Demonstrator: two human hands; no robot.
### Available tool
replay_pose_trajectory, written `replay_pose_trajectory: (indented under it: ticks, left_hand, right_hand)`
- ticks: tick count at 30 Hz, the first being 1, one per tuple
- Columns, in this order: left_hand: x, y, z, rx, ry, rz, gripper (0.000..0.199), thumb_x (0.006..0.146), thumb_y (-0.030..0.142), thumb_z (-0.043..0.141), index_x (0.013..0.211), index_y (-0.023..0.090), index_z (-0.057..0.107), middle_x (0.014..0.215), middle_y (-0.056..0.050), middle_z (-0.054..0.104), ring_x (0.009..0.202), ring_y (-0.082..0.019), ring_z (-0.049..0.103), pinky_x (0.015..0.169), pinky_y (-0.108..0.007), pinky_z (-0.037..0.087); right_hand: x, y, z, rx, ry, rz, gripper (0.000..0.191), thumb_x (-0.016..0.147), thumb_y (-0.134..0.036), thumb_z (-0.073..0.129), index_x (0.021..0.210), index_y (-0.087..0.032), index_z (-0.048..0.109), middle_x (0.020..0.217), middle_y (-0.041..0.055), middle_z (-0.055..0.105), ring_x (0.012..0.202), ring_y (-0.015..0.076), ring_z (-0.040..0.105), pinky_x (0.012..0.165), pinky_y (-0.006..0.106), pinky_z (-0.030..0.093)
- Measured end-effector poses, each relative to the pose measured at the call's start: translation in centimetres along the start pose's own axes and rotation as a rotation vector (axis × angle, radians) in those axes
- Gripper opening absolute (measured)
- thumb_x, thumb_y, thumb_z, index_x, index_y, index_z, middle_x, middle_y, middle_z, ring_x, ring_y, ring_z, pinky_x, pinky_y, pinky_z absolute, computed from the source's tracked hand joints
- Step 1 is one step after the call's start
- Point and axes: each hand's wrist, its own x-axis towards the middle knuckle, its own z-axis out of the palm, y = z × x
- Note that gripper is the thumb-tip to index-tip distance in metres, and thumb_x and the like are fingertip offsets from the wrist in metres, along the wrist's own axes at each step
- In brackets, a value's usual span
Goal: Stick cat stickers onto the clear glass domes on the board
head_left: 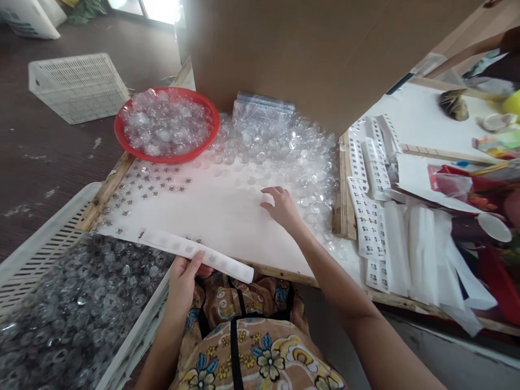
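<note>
Near the front edge of the white tabletop (pixel 219 216), my left hand (pixel 187 279) is closed on a long white sticker strip (pixel 199 253), which lies across the fingers with faint dark prints showing through. My right hand (pixel 282 208) is over the middle of the tabletop, thumb and forefinger curved and apart. A pale bright spot shows between these fingertips; I cannot make out whether it is a clear piece or the table. Beyond and to the right of this hand lie many clear round plastic pieces (pixel 312 157). Several small clear pieces with dark prints (pixel 150 181) are spread at the left.
A red basin (pixel 166 158) heaped with clear pieces stands at the back left. A tall cardboard box (pixel 268 54) rises behind. A white crate (pixel 87 197) full of printed clear pieces is at lower left. Sticker sheets (pixel 368 216) lie right of a wooden edge strip (pixel 343 200).
</note>
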Motion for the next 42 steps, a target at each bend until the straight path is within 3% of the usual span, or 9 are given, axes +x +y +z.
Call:
replay_pose_trajectory:
  ticks: [3,9,16,24,31,36,39,42]
  left_hand:
    - [0.1,0.0,0.1,0.009,-0.005,-0.007,0.036,0.072,0.050,0.079,0.080,0.017,0.068,0.061,-0.001,0.067,0.053,-0.017,0.063,0.054,-0.027,0.054]
    - [0.0,0.0,-0.1,0.006,0.003,0.004,0.035,0.072,0.050,0.079,0.080,0.018,0.068,0.061,-0.001,0.067,0.052,-0.017,0.062,0.053,-0.027,0.054]
    - [-0.1,0.2,0.2,0.015,-0.015,-0.001,0.035,0.073,0.049,0.079,0.079,0.017,0.068,0.061,0.000,0.066,0.052,-0.016,0.061,0.053,-0.026,0.055]
    - [-0.4,0.5,0.3,0.022,-0.005,-0.005,0.037,0.070,0.051,0.080,0.078,0.017,0.068,0.058,-0.002,0.066,0.051,-0.017,0.062,0.052,-0.027,0.055]
    - [-0.3,0.3,0.3,0.018,0.001,-0.016,0.038,0.068,0.052,0.081,0.077,0.017,0.067,0.059,-0.003,0.068,0.049,-0.018,0.062,0.050,-0.028,0.054]
    - [0.0,0.1,0.1,0.015,0.008,0.000,0.037,0.070,0.050,0.081,0.080,0.017,0.067,0.061,-0.001,0.068,0.050,-0.017,0.063,0.051,-0.026,0.053]
    - [0.3,-0.1,0.1,0.022,-0.010,-0.006,0.038,0.071,0.050,0.080,0.081,0.017,0.067,0.061,-0.002,0.068,0.051,-0.017,0.063,0.052,-0.027,0.053]
    - [0.5,-0.1,0.3,0.027,-0.017,-0.012,0.042,0.069,0.053,0.080,0.086,0.016,0.067,0.059,-0.001,0.067,0.050,-0.017,0.063,0.050,-0.027,0.053]
  right_hand:
    - [0.6,1.1,0.2,-0.103,-0.030,-0.042,0.028,0.082,-0.010,0.058,0.105,-0.019,0.070,0.115,0.0135,0.065,0.110,0.0283,0.058,0.095,0.044,0.047]
    - [0.0,1.3,0.0,0.003,0.011,0.000,0.022,0.088,-0.021,0.056,0.105,-0.018,0.070,0.108,0.0111,0.065,0.086,0.0193,0.064,0.081,0.034,0.052]
    - [-1.0,-0.6,-1.2,-0.091,-0.257,-0.009,0.017,0.089,-0.021,0.054,0.085,-0.019,0.071,0.088,0.0057,0.071,0.073,0.0151,0.061,0.069,0.025,0.044]
    - [1.7,-1.6,-2.8,-0.057,-0.438,0.229,0.013,0.088,-0.024,0.058,0.079,-0.019,0.067,0.071,0.0015,0.069,0.062,0.0136,0.060,0.058,0.024,0.041]
    - [2.9,-0.4,-2.7,-0.187,-0.324,0.295,0.008,0.088,-0.023,0.061,0.089,-0.019,0.067,0.073,0.0029,0.069,0.063,0.0148,0.059,0.058,0.025,0.040]
    - [1.3,0.0,-1.7,-0.202,-0.211,0.108,0.015,0.085,-0.020,0.066,0.100,-0.020,0.068,0.098,0.0064,0.069,0.077,0.0158,0.063,0.068,0.026,0.043]
    - [0.7,0.0,-0.8,-0.195,-0.201,0.035,0.014,0.085,-0.017,0.066,0.098,-0.019,0.068,0.102,0.0071,0.067,0.078,0.0155,0.063,0.069,0.027,0.045]
    - [1.3,-0.4,0.1,-0.210,-0.110,0.005,0.015,0.089,-0.017,0.062,0.102,-0.019,0.068,0.105,0.0095,0.066,0.086,0.0193,0.064,0.074,0.031,0.047]
